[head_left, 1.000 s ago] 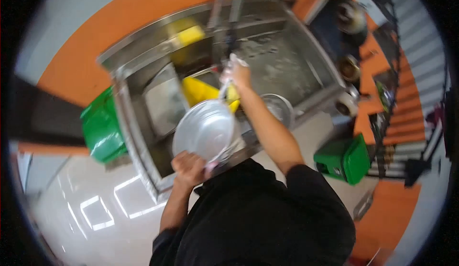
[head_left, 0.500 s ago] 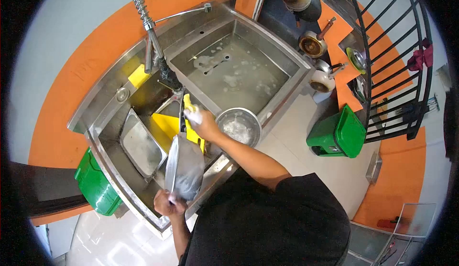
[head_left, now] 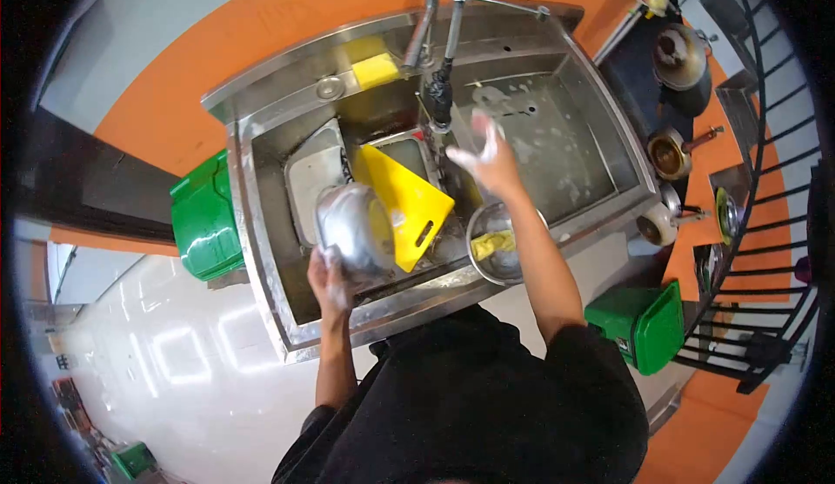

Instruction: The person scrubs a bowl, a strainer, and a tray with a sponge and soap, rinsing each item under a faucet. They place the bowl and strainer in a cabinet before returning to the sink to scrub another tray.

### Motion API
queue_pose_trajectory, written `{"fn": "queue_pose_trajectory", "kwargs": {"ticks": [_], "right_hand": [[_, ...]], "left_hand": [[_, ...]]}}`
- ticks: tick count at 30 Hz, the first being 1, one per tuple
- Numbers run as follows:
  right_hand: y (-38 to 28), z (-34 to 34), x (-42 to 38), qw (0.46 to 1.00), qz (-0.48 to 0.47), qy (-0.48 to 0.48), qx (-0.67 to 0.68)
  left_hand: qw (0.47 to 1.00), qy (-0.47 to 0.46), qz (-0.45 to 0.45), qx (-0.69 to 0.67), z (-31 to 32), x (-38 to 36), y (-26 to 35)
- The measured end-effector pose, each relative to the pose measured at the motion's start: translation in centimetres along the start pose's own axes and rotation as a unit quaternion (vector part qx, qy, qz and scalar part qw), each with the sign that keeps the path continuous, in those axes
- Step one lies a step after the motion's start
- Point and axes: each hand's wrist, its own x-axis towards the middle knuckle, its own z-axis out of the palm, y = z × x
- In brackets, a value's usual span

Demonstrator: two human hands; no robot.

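My left hand (head_left: 330,282) grips the rim of a round metal pot (head_left: 355,227), which is tilted over the left sink basin. Soapy and empty, my right hand (head_left: 489,160) has its fingers spread near the faucet (head_left: 441,93). Below it, a yellow cloth (head_left: 493,244) lies in a metal bowl (head_left: 507,267) on the sink's front edge. A yellow cutting board (head_left: 404,197) leans in the left basin beside the pot. Behind the pot is a rectangular metal tray (head_left: 315,171).
Cloudy water (head_left: 565,153) stands in the right basin. A yellow sponge (head_left: 375,71) rests on the back ledge. Pots (head_left: 668,153) stand to the right, near a black railing (head_left: 765,171). Green bins (head_left: 204,223) flank the sink.
The view has shifted. The yellow cloth has left my right hand and lies in the bowl; that hand has opened. The pot in my left hand has turned and moved over the basin.
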Motion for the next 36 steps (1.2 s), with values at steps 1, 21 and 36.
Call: {"fn": "queue_pose_trajectory", "kwargs": {"ticks": [1, 21, 36], "right_hand": [[0.7, 1.7, 3.3, 0.998, -0.017, 0.023, 0.051], [-8.7, 11.9, 2.4, 0.846, 0.159, -0.076, 0.503], [-9.9, 8.0, 6.2, 0.874, 0.086, -0.243, 0.413]], "left_hand": [[0.998, 0.004, -0.043, -0.048, 1.6, 0.6, 0.5], [0.956, -0.059, -0.221, -0.181, 7.2, 2.4, -13.7], [0.974, -0.010, -0.208, 0.095, 8.1, 4.4, -16.6]]}}
